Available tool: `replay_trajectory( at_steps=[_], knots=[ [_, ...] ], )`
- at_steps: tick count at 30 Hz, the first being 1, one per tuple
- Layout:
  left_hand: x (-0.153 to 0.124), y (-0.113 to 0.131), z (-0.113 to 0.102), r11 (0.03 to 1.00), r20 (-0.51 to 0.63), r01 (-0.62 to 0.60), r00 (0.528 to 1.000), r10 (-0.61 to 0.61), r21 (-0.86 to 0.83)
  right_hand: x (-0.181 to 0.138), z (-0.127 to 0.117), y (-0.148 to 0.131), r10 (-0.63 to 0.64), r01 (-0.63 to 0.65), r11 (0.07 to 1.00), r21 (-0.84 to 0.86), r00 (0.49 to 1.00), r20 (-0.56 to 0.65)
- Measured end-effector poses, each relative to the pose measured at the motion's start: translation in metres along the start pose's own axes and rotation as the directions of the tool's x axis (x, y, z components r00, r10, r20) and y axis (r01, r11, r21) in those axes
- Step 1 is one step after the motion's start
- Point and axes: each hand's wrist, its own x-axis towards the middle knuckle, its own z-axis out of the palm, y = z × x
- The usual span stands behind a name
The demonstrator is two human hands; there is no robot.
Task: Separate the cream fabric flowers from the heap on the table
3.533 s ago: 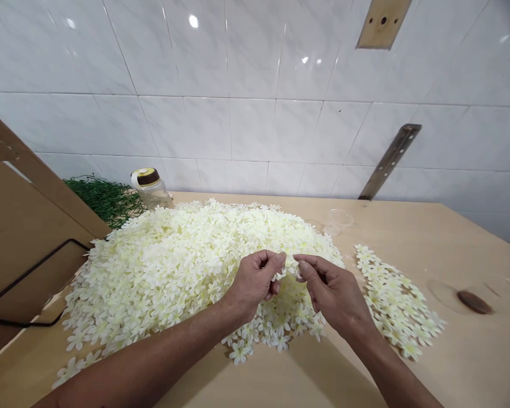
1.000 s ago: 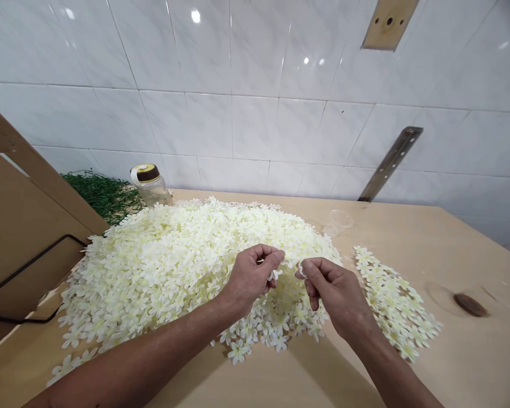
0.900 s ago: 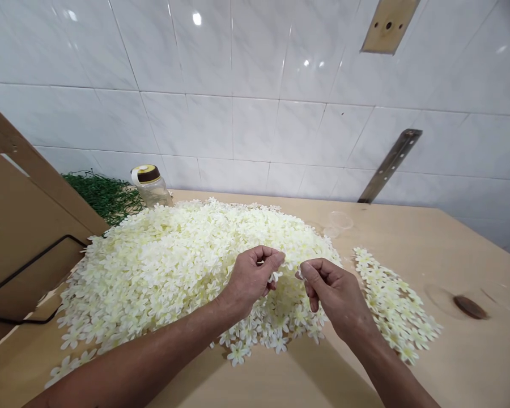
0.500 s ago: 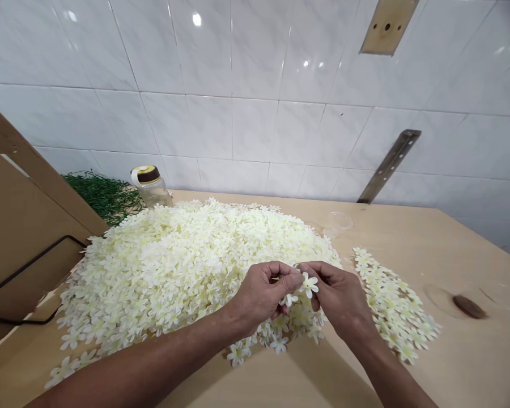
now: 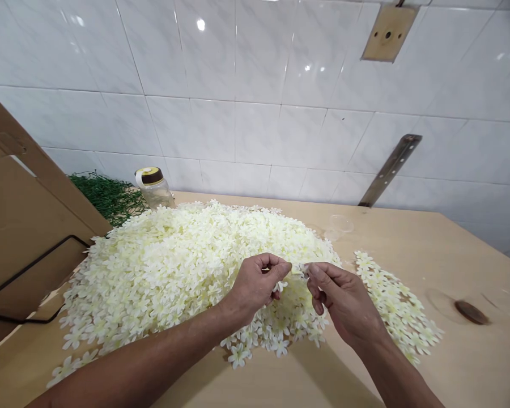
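Observation:
A large heap of cream-white artificial flowers [image 5: 182, 255] spreads over the tabletop, with both hands above its front right part. My left hand [image 5: 257, 286] is closed, thumb against index finger. A white flower [image 5: 280, 286] shows among its lower fingers; anything at its fingertips is too small to make out. Close by on the right, my right hand [image 5: 344, 297] pinches a small white flower [image 5: 301, 271], seen nearly edge-on, between thumb and index finger. Beyond that hand lies a smaller patch of flowers [image 5: 395, 300], spread flat.
A clear bottle [image 5: 158, 195] with a brown and yellow lid stands behind the heap, beside green artificial stems [image 5: 106, 195]. Cardboard [image 5: 29, 209] rises at the left. A clear round lid [image 5: 341, 223] and a dark oval thing [image 5: 471, 311] lie on the wooden table [image 5: 463, 249].
My hands have drawn slightly apart. The flower that faced me between them has turned nearly edge-on in my right fingers. The view has shifted a little.

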Motion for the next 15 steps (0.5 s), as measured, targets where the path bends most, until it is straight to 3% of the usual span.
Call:
replay_trajectory(
  at_steps=[4,11,15],
  knots=[
    [0.001,0.0003,-0.0003,1.0,-0.027,-0.017,0.999,0.018,0.007,0.0,0.0,-0.0029,0.012,-0.012,1.0,0.028,1.0,-0.027],
    [0.0016,0.0001,-0.0027,0.999,-0.051,-0.04,0.998,0.042,0.033,-0.0021,-0.0023,-0.0048,0.079,-0.084,0.991,0.108,0.996,0.052],
    [0.0008,0.0016,-0.0028,1.0,-0.049,-0.024,0.998,0.025,0.019,-0.0009,-0.0039,-0.0048,0.088,-0.087,0.99,0.111,0.996,0.001]
  ],
)
